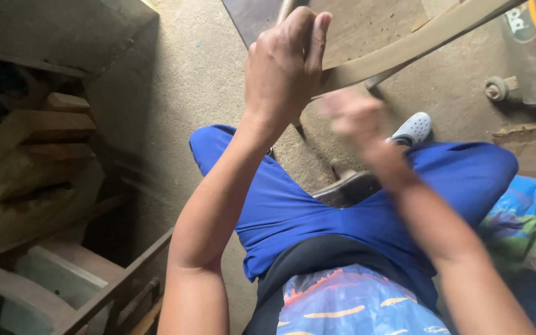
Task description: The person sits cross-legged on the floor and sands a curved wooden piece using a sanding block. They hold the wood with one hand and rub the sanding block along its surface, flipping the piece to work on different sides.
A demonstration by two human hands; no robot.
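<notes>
I sit with blue trousers (pixel 293 205) over a sandy floor. My left hand (pixel 283 68) is raised and closed around the upper end of a long curved wooden piece (pixel 417 43) that runs to the upper right. My right hand (pixel 352 115) is blurred with motion just below that piece; I cannot tell whether it holds anything. A dark wooden block (pixel 348 189) lies between my knees.
Stacked wooden offcuts (pixel 38 142) fill the left side, with a wooden frame (pixel 94 291) at the lower left. A grey clog (pixel 412 128) shows by my right knee. A metal machine base (pixel 522 80) stands at the upper right, colourful cloth (pixel 528 223) at the right.
</notes>
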